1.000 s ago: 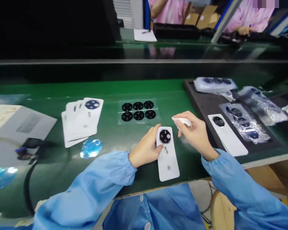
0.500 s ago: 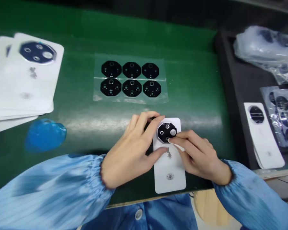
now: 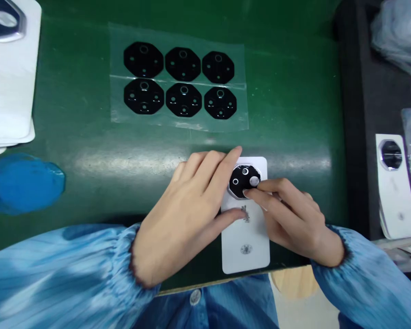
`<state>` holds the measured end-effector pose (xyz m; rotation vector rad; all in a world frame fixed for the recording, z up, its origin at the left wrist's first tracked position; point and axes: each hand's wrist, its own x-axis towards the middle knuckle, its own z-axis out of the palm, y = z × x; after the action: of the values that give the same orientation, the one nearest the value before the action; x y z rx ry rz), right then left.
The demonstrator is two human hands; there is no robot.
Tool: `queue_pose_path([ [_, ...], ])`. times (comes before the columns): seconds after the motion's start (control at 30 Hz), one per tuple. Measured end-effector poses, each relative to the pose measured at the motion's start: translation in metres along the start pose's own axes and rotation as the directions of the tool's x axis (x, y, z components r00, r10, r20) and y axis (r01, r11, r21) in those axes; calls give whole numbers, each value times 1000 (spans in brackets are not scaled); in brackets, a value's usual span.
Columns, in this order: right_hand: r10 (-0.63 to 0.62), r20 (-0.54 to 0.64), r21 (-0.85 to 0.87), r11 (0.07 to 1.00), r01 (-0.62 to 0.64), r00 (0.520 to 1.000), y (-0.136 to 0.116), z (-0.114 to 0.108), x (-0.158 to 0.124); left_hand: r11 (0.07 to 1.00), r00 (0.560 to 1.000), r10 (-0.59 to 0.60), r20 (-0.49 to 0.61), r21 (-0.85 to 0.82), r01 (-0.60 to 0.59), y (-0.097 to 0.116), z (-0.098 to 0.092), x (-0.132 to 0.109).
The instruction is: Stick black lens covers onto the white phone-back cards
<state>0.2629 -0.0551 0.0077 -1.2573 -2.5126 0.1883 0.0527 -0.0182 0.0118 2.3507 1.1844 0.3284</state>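
A white phone-shaped panel [image 3: 245, 233] lies upright before me at the table's front edge. Near its top sits a black octagonal camera plate [image 3: 241, 176] with ring-shaped holes and a pale round spot. My left hand [image 3: 188, 210] grips the panel's left side, its thumb lying on the white face below the plate and its index finger along the upper left edge. My right hand [image 3: 291, 214] comes from the right. Two of its fingertips press the lower right of the plate, while the other fingers curl at the panel's right edge, partly hidden.
A clear sheet [image 3: 116, 109] with several black octagonal plates lies on the green table [image 3: 284, 91]. At left are white panels [image 3: 10, 91] and blue octagonal film pieces [image 3: 25, 183]. A dark tray [image 3: 359, 114] at right holds more panels [image 3: 397, 187] and plastic bags [image 3: 402, 34].
My view has shifted closer and lower, so the surroundings look larger. Both hands stay on the panel. My left index finger now reaches further along its top left edge.
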Motion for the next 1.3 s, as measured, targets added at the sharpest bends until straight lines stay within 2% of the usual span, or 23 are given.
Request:
queue_pose_path([
  [0.1,33,21,112,993,-36,999,3,-1,2,1000,1000,17,-9,24,-16,1,0,0],
  [0.2,78,-5,211,975,-75,997,5,-2,2,999,1000,22,-18,24,-22,1,0,0],
  [0.27,72,-20,181,981,-67,997,4,-1,1,999,999,26,-26,23,-26,0,0,0],
  [0.47,-63,-67,-74,996,58,996,0,4,-2,999,999,37,-29,30,-36,0,-1,-1],
  [0.77,-69,-71,-68,996,65,995,2,3,-3,997,999,34,-36,64,-32,2,0,0],
  [0.93,-170,6,-71,983,170,985,1,2,-1,998,999,30,-42,65,-28,1,0,0],
  [1.17,-90,-75,-108,991,82,993,0,5,-5,997,999,34,-40,69,-32,1,0,-1],
  [1.3,-159,-3,-105,982,158,987,0,1,-3,997,999,27,-43,70,-24,2,0,-1],
])
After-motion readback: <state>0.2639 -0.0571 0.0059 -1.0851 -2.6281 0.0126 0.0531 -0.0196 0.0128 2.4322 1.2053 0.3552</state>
